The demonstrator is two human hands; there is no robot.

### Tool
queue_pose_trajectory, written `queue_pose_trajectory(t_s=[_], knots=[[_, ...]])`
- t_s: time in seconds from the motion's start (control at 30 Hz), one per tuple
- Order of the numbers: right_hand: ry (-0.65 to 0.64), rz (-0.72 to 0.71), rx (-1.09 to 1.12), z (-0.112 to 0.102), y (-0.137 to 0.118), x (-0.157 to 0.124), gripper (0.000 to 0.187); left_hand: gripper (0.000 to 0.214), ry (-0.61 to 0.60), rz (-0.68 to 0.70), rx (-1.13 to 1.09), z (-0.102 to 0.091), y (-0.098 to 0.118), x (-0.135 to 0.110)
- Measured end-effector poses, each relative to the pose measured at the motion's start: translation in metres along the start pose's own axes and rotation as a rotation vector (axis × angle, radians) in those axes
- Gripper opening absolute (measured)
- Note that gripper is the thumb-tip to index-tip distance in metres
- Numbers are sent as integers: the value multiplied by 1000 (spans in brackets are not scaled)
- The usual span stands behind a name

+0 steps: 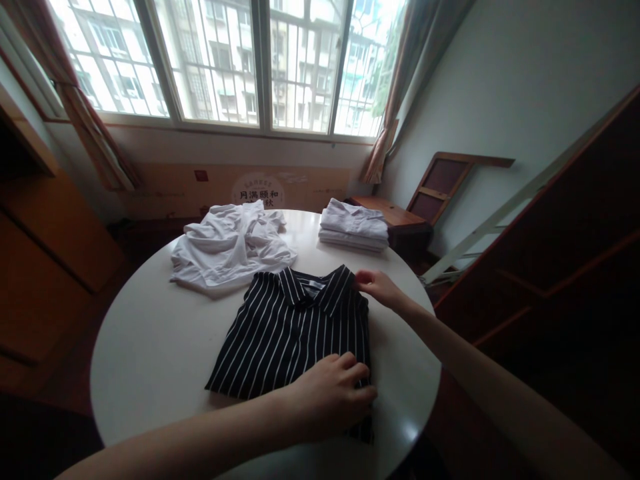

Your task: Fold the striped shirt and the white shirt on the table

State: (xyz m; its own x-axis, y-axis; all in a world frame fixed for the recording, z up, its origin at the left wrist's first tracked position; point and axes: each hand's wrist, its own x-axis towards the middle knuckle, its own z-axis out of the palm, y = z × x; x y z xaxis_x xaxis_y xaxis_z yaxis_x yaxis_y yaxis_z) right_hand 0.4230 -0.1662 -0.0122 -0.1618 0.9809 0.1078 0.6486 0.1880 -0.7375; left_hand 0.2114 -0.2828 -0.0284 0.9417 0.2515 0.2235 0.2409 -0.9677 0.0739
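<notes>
A black shirt with white stripes (pixel 295 340) lies front up on the round white table (pixel 150 333), its collar pointing away from me and its sides folded in. Reaching across its lower part, my left hand (pixel 340 393) has its fingers curled closed on the shirt's right edge; the fingertips are partly hidden. Beside the collar, my right hand (pixel 373 283) pinches the cloth at the right shoulder. Part of the shirt's lower right hangs past my left wrist, behind the forearm.
A loose heap of white shirts (pixel 233 247) lies at the table's back left. At the back right sits a neat stack of folded white shirts (pixel 353 227). Beyond the table are a wooden chair (pixel 440 187), a window with bars (pixel 260 67) and a brown cabinet (pixel 45 280).
</notes>
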Motion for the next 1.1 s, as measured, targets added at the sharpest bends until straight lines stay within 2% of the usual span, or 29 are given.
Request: queue_pose_trajectory(t_s=[0.07,0.17,0.23,0.33,0.4,0.57,0.7,0.83,0.9,1.0,1.1], knots=[[6,6,-57,2,-3,-1,20,21,0,5,0,0,0,0],[19,48,-279,-3,-6,-5,27,21,6,10,-3,0,0,0],[-28,97,-369,-8,-6,-9,34,21,8,11,-2,1,0,0],[-238,214,-273,-13,-2,-16,46,21,10,9,2,3,0,0],[-331,281,-159,-14,2,-20,51,21,12,9,3,4,0,0],[-346,302,24,-15,13,-25,49,21,9,14,0,2,-1,0],[-397,317,24,-15,20,-26,47,19,-16,34,-7,-2,-1,2],[-298,406,-11,-11,19,-26,41,12,-50,62,0,-2,1,6],[-282,405,-11,-9,18,-26,37,12,-43,66,-11,-5,0,9],[-279,370,16,-8,18,-26,34,19,26,-39,-75,-18,-18,21],[-259,355,30,-7,22,-26,32,25,187,-357,-77,-31,-56,43]])
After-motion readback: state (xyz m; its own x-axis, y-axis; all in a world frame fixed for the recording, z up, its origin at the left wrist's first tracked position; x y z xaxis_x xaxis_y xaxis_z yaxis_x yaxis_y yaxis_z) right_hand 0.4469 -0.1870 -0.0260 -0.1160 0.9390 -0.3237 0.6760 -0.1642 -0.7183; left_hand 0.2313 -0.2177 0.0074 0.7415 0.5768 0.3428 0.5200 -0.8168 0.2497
